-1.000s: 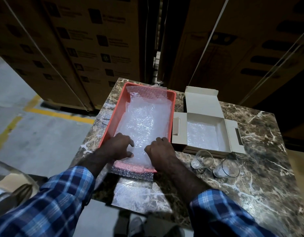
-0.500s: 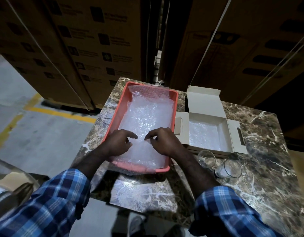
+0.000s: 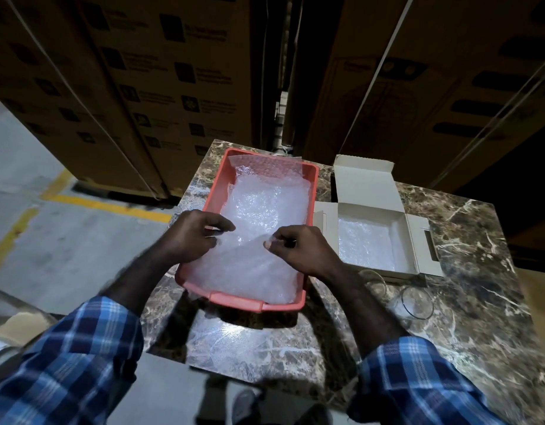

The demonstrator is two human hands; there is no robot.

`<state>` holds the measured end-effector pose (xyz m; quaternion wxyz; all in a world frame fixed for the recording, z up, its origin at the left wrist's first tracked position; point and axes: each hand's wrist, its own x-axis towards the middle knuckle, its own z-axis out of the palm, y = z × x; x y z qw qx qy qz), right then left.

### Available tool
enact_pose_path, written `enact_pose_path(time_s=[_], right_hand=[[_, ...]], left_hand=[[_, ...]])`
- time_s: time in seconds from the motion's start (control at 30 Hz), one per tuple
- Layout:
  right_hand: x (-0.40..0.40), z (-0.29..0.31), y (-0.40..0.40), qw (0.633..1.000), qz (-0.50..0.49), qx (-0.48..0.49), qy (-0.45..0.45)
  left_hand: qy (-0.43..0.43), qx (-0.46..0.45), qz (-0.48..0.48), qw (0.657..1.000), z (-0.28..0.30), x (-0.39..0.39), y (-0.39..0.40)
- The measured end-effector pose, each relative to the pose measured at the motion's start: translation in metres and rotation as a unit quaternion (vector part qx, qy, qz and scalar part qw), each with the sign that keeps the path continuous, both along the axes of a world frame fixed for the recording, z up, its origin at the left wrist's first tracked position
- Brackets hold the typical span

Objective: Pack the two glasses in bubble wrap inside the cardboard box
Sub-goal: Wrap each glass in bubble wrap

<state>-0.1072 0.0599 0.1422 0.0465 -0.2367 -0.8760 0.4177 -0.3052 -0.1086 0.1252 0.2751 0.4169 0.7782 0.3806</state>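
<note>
Over the salmon plastic tray (image 3: 217, 191), your left hand (image 3: 191, 237) and right hand (image 3: 305, 251) each pinch the clear bubble wrap sheet (image 3: 265, 210) lying inside. Just right sits the open white cardboard box (image 3: 372, 191); two clear glasses (image 3: 415, 303) stand near it on the marble table (image 3: 467, 240).

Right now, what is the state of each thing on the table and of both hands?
Left hand: pinches the bubble wrap.
Right hand: pinches the bubble wrap.
Bubble wrap: lies in the tray, near edge pinched.
Tray: holds bubble wrap.
Cardboard box: open, lined with bubble wrap.
Two glasses: empty, unwrapped, on the table.
</note>
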Motion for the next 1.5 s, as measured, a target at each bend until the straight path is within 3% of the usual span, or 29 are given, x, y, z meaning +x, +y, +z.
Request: enact_pose_path(time_s=[0.13,0.3,0.4,0.53,0.63,0.87,1.0,1.13,1.4,1.5], right_hand=[[0.002,0.002,-0.001,0.997,-0.056,-0.018,0.048],[0.006,0.008,0.0,0.996,-0.05,-0.058,0.042],[0.004,0.012,-0.003,0.991,-0.064,-0.059,0.101],[0.001,0.034,0.006,0.951,-0.115,-0.195,0.209],[0.001,0.056,0.013,0.937,-0.105,-0.227,0.243],[0.016,0.086,0.031,0.927,-0.102,-0.237,0.273],[0.045,0.105,0.047,0.913,-0.072,-0.299,0.268],[0.08,0.12,0.066,0.921,-0.106,-0.243,0.286],[0.183,0.141,0.109,0.893,-0.182,-0.177,0.373],[0.23,0.155,0.13,0.878,-0.196,-0.165,0.404]], left_hand=[[0.011,0.026,0.012,1.0,0.01,-0.001,0.001],[-0.121,0.092,0.071,0.986,0.017,0.01,0.005],[-0.203,0.118,0.092,0.968,0.019,0.01,0.009],[-0.278,0.171,0.137,0.935,0.035,0.01,0.017],[-0.318,0.217,0.143,0.912,0.052,0.013,0.025],[-0.274,0.269,0.092,0.919,0.085,0.04,0.049],[-0.226,0.272,0.062,0.933,0.101,0.067,0.065],[-0.194,0.272,0.041,0.942,0.114,0.098,0.083],[-0.111,0.294,-0.003,0.949,0.147,0.2,0.14],[-0.115,0.32,0.014,0.94,0.159,0.244,0.169]])
